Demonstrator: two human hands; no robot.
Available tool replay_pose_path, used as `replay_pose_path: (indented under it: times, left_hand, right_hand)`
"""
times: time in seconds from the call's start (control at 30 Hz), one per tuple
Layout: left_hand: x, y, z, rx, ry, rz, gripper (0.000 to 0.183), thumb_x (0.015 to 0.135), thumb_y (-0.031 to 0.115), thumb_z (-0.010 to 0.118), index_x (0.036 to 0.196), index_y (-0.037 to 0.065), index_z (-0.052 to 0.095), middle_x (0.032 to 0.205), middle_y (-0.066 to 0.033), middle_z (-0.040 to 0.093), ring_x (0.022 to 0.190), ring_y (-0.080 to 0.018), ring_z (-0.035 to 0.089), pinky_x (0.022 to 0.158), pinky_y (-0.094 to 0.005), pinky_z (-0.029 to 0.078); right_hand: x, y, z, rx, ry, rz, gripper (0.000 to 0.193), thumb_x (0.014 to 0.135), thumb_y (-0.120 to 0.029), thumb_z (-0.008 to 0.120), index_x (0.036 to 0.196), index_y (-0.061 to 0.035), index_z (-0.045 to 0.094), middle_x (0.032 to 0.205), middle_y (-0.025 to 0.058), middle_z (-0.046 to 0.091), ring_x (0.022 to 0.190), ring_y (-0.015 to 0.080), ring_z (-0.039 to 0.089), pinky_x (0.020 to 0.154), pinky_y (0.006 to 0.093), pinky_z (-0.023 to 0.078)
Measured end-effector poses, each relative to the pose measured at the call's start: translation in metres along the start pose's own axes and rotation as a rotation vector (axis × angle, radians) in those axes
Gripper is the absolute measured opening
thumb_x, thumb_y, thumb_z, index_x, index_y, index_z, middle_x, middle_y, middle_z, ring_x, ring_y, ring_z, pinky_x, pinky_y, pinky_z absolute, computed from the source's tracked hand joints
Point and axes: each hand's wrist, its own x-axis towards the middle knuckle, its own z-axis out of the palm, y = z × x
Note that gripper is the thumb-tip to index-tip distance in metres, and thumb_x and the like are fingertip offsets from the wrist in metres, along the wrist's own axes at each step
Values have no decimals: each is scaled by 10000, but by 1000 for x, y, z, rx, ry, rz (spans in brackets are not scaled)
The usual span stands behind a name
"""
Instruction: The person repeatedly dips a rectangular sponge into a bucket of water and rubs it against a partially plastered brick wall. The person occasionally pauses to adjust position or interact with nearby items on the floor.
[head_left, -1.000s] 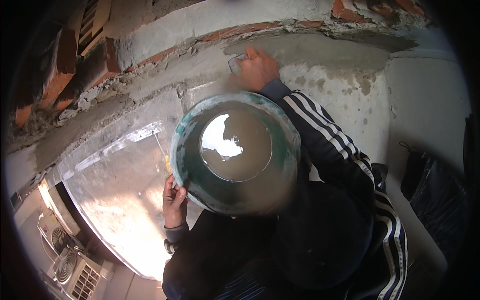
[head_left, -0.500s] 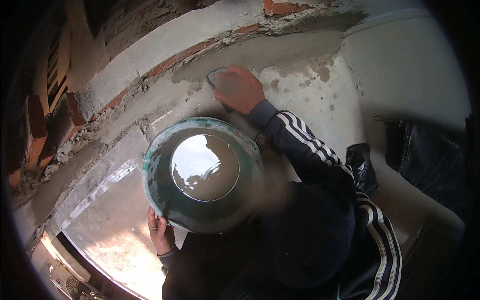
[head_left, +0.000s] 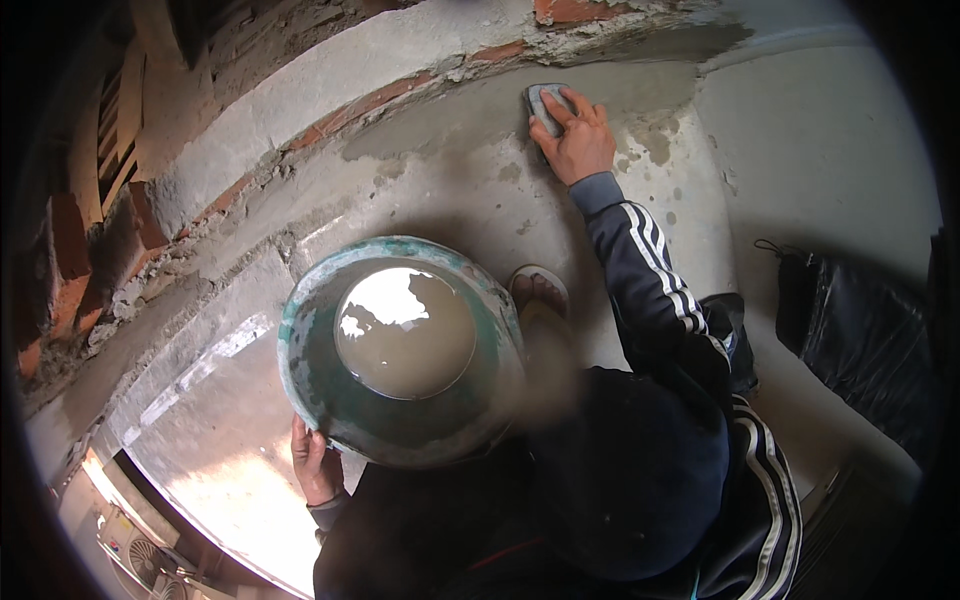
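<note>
My right hand (head_left: pixel 582 142), in a dark sleeve with white stripes, is closed round a small grey rectangular block (head_left: pixel 548 108). Whether it is a sponge or a rubbing pad is unclear. The block rests on a band of damp grey mortar (head_left: pixel 440 125) along the foot of the broken brickwork. At the lower left, the fingers of my left hand (head_left: pixel 317 468) grip the rim of a green, mortar-stained bucket (head_left: pixel 292 340). Cloudy water (head_left: pixel 410 350) lies in the bucket, with bright light reflected on it.
A sandalled foot (head_left: pixel 540 290) stands just right of the bucket. Beyond the mortar are rough plaster and exposed bricks (head_left: pixel 70 265). A black plastic bag (head_left: pixel 865 340) lies at the right. A fan unit (head_left: pixel 145 558) shows below the ledge at lower left.
My right hand has moved right and farther away with the grey block, along the mortar band. My left hand stays on the bucket's rim; the bucket has barely shifted.
</note>
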Motion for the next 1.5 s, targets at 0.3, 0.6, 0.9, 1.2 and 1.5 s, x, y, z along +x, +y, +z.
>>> replay_pose_path:
  times: [0.3,0.6,0.9,1.2,1.5]
  left_hand:
    - [-2,-2,1,15,37,35,529,857,121,574,1348,26,400,1335,-107,465,1227,-237,428,1034,-389,296]
    - [-2,-4,2,15,63,38,547,851,129,576,1347,-2,388,1341,-118,455,1238,-249,414,1056,-395,259]
    - [-3,-8,-2,15,72,40,555,854,141,578,1354,6,379,1345,-117,448,1247,-247,403,1055,-390,260]
    - [0,-8,-4,-5,31,37,545,855,147,579,1346,3,392,1344,-103,453,1248,-243,400,1059,-390,252]
    - [-3,-7,-1,38,56,57,542,861,155,581,1347,7,393,1346,-100,452,1242,-233,406,1054,-383,259]
  right_hand:
    - [-25,22,7,-102,-207,-52,393,760,-387,633,1091,-178,669,1186,44,568,954,287,536,837,371,464]
    - [0,13,10,7,34,18,398,776,-380,636,1110,-166,655,1169,63,573,960,281,541,838,367,463]
    - [-20,17,16,-35,-96,-42,399,767,-389,638,1092,-160,664,1170,52,566,960,294,526,838,375,458]
    - [-23,38,-20,1352,-264,805,387,900,-279,517,1151,13,562,1132,167,594,904,297,622,827,356,491]
    - [-26,27,-39,2011,-432,990,493,880,-319,520,1243,10,461,1162,193,563,1004,335,579,866,441,475]
